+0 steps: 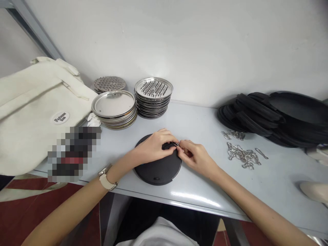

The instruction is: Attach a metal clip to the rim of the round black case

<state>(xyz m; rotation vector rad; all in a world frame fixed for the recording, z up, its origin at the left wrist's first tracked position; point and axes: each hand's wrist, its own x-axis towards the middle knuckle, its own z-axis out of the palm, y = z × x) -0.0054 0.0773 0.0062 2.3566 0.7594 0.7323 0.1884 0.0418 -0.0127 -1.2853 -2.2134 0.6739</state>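
Observation:
A flat black disc (160,171) lies on the grey table near its front edge, with a small slot near the side closest to me. Reaching over it from the left, my left hand (156,145) has its thumb and fingers closed at the far right edge of the disc. My right hand (193,153) meets it there, its fingers pinched together on what looks like a small metal clip, mostly hidden; only a silver glint shows between the fingertips. To the right lies a loose pile of bent-wire metal clips (242,155).
Behind the disc stand a stack of metal discs (114,106) and a stack of studded metal plates (153,97), with another studded plate (110,83) behind. A cream bag (38,112) rests at left. Black round pieces (294,109) are heaped at right, near a person's hand (314,191).

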